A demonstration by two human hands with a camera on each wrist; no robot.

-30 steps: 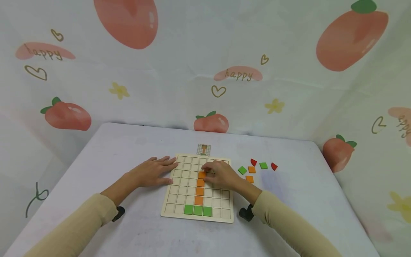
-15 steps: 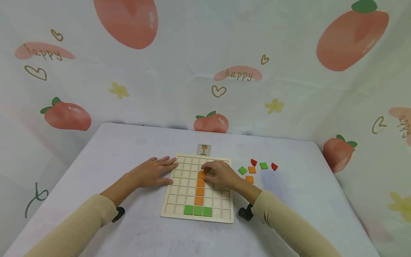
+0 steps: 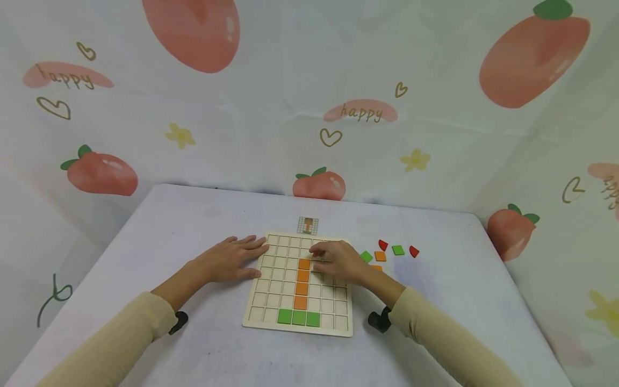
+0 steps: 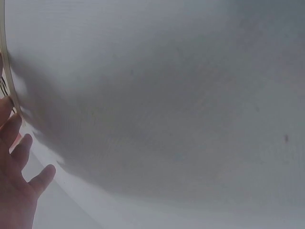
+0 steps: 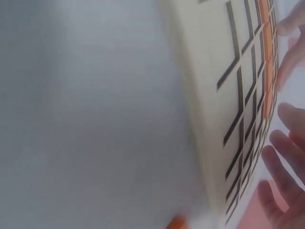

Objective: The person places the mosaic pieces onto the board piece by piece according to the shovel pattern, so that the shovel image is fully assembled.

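Observation:
A pale wooden grid board (image 3: 341,322) lies on the table in the head view. Down its middle runs a column of orange square tiles (image 3: 302,276), above a row of three green square tiles (image 3: 299,318). My left hand (image 3: 234,260) lies with spread fingers against the board's left edge. Just right of the top orange tile, my right hand (image 3: 340,262) hovers over the board, fingers loosely bent, thumb and fingertips apart with nothing between them. In the right wrist view, the board's edge (image 5: 205,124) crosses beside relaxed fingers (image 5: 281,176).
A small picture card (image 3: 307,226) lies behind the board. Right of it are scattered loose pieces: red wedges (image 3: 414,251), green squares (image 3: 398,250) and orange squares (image 3: 380,256), partly behind the right hand. A printed cloth hangs behind the white table (image 3: 193,344).
My right hand has drawn slightly to the right, off the top orange tile, which now shows fully. It now overlaps the nearest loose tiles. The left hand has stayed in place.

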